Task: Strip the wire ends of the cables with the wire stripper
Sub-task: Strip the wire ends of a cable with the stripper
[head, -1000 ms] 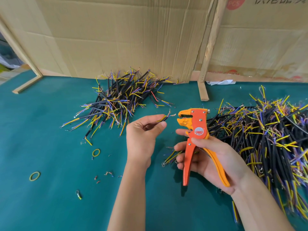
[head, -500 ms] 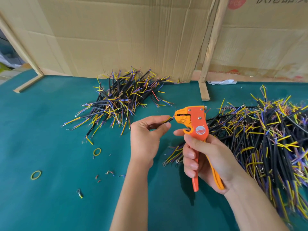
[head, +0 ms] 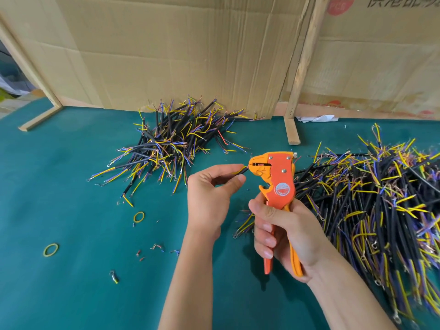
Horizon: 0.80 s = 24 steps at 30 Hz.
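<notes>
the short black-sheathed cable with yellow inner wires [head: 241, 172] sits pinched between the thumb and forefinger of the left hand [head: 210, 198], its tip touching the front mouth of the orange plastic wire stripper with a round red-and-white label [head: 276, 182]. whether the tip is inside the stripper's mouth is too small to tell. the right hand [head: 283, 236] grips the stripper's 2 handles, fingers curled round them and thumb laid across the body just below the label; the handles are drawn close together. the stripper stands nearly upright above the teal felt tabletop [head: 71, 210], head pointing toward the left hand.

right of the stripper, a big heap of black cables with yellow, blue and purple wire ends [head: 381, 210] spreads to the frame edge, and a few of its ends poke out under the right hand. beyond and left of the stripper lies a smaller pile of the same cables [head: 171, 144]. left of the stripper, on the felt, are 2 yellow rubber bands [head: 138, 216] [head: 50, 249], small scraps of stripped insulation [head: 157, 247] and a small yellow-sleeved terminal piece [head: 114, 277]. behind the stripper stands a brown corrugated cardboard wall [head: 178, 55] braced by a pale wooden batten [head: 302, 67], with crumpled white paper [head: 316, 119] at its foot.
</notes>
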Each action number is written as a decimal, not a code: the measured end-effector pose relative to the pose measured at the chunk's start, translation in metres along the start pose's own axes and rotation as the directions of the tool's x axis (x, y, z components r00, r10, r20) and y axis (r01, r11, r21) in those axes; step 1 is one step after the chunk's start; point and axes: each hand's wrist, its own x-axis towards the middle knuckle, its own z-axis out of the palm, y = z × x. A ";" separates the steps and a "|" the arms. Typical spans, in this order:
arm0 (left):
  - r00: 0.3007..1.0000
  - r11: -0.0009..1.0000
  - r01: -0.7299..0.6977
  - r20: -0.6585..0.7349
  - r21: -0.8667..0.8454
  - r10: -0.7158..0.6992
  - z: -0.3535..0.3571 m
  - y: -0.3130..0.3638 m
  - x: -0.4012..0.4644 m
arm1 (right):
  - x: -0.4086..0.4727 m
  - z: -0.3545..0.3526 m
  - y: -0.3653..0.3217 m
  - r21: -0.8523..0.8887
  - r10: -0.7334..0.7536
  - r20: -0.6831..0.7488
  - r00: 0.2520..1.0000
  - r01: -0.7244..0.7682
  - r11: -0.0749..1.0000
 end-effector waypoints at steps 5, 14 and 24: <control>0.999 0.998 -0.018 -0.039 0.065 0.020 0.000 -0.002 0.001 | -0.001 -0.006 -0.001 0.130 0.001 0.050 0.999 -0.008 0.992; 0.989 1.000 -0.021 -0.148 -0.017 0.018 -0.005 -0.002 0.004 | 0.001 -0.025 -0.012 0.354 0.014 -0.010 1.000 -0.010 0.935; 0.997 0.997 -0.071 -0.038 0.033 0.073 -0.003 0.001 0.001 | -0.001 -0.013 -0.009 0.015 0.083 0.016 0.996 -0.083 0.996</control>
